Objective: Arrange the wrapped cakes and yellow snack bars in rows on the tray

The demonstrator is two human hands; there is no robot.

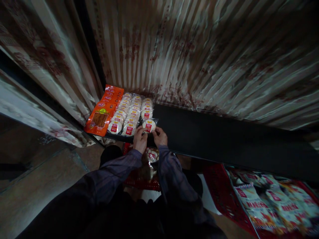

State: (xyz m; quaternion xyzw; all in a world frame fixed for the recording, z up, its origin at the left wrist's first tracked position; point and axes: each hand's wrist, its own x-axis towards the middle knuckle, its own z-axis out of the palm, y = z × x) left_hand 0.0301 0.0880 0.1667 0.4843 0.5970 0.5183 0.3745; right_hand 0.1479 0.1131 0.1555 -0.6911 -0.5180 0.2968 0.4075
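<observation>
Both my hands hold one round white cracker packet with a red label, in clear wrapping, at the front of the dark shelf. My left hand pinches its lower left edge. The lower right edge is between the fingers of my right hand. Just behind it, a short row of like cracker packets overlaps front to back. Two longer rows lie to the left. Orange snack pouches, also overlapping, line the shelf's left end.
Below the shelf, between my arms, a red basket holds more wrapped packets. Another red basket at the lower right contains several printed snack bags. A pleated curtain hangs behind the shelf, and a dark post stands at left.
</observation>
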